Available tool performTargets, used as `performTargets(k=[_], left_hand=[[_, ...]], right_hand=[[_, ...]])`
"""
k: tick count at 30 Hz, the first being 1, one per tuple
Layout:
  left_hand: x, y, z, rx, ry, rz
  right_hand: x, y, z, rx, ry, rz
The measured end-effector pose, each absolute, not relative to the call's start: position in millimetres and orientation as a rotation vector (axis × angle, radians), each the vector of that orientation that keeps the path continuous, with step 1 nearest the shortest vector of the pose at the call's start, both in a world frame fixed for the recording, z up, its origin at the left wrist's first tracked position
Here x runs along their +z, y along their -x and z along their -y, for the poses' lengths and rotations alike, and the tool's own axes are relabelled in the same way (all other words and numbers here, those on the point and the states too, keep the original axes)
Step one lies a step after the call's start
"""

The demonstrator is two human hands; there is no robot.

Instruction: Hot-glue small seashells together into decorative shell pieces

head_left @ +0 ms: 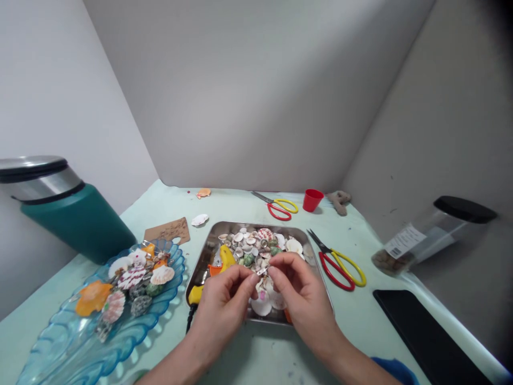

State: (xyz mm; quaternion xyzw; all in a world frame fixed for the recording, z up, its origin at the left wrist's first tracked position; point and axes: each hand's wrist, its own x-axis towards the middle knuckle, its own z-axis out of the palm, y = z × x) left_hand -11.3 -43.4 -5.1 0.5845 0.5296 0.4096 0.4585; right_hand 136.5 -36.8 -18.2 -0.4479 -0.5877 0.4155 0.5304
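Both my hands meet over a metal tray [200, 262] filled with several small seashells [256, 246]. My left hand [224, 307] and my right hand [302, 294] have their fingertips pinched together around a tiny shell piece [262, 271] held between them. A yellow and orange glue gun [218, 266] lies in the tray's left side, just beyond my left hand. White shells [264, 305] lie in the tray under my fingers.
A blue glass dish [80, 342] with decorated shells sits at the left. A green bottle [68, 214] lies behind it. Two scissors [340, 262] [280, 206], a red cup [311, 199], a plastic jar [433, 235], a black tablet [425, 331] and a cardboard piece [168, 231] surround the tray.
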Motion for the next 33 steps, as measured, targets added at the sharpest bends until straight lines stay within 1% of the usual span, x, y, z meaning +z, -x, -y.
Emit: performTargets(k=[9,17,24,33], left_hand=[[-10.3,14.6,42.7,0.989,-1.540,-1.332],[-7.4,14.2,44.9,0.957,-1.609,-1.343],[-8.5,15.5,42.2,0.985,-1.524,-1.317],[-10.0,16.5,42.5,0.992,-1.413,-1.247]], right_hand=[[-16.5,-137.5,37.0,0.988,1.088,1.457],[-8.7,-138.5,35.7,1.133,1.098,1.399],[-4.5,-140.4,39.1,1.155,1.039,1.434],[-12.4,-138.6,38.6,1.030,1.062,1.599]])
